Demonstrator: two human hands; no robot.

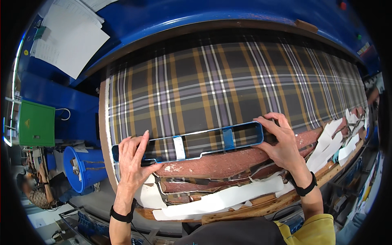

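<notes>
A long, narrow blue cutting die [228, 139], an open frame with cross-braces, lies on plaid fabric [185, 100] close to the fabric's cut near edge. My left hand [132, 159] grips the die's left end, fingers on the far side and thumb on the near side. At the opposite end my right hand [281, 141] holds the die between thumb and fingers. The plaid shows through the frame. Just nearer to me, a worn reddish-brown cutting board [216, 164] is exposed, with thin fabric strips on it.
White scraps [220, 204] lie along the wooden near edge, more at the right. A blue machine beam [204, 12] spans the far side. At left are a green box [36, 124], a blue bin [73, 175] and hanging papers [67, 41]. Another person [38, 190] is farther left.
</notes>
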